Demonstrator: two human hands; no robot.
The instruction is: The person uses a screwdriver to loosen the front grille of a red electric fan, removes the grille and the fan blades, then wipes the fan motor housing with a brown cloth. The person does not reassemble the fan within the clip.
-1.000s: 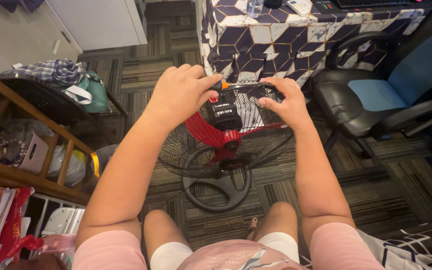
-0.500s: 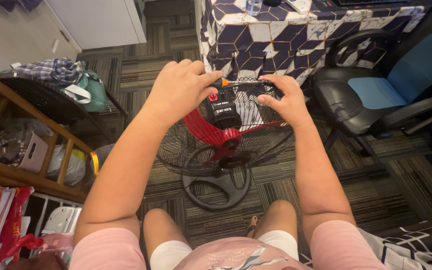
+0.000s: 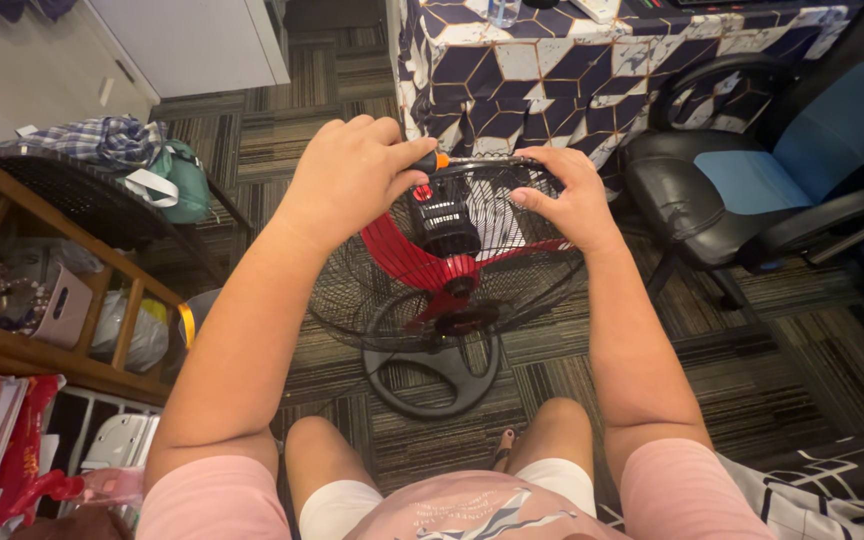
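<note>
A floor fan (image 3: 452, 270) with red blades and a black wire grille stands on its round black base (image 3: 437, 370) in front of my knees. My left hand (image 3: 352, 175) is closed around a screwdriver with an orange-and-black handle (image 3: 434, 161), its shaft lying along the top rim of the grille. My right hand (image 3: 567, 200) grips the upper right rim of the grille, fingers curled over the wire. The screwdriver's tip is hidden between my hands.
A black office chair with a blue cushion (image 3: 752, 190) stands at the right. Behind the fan is a table under a patterned navy-and-white cloth (image 3: 552, 70). A wooden shelf (image 3: 52, 290) with bags and a black basket (image 3: 92, 200) stands at the left.
Both hands and the top of the grille have shifted slightly up and left in view. The grips look the same.
</note>
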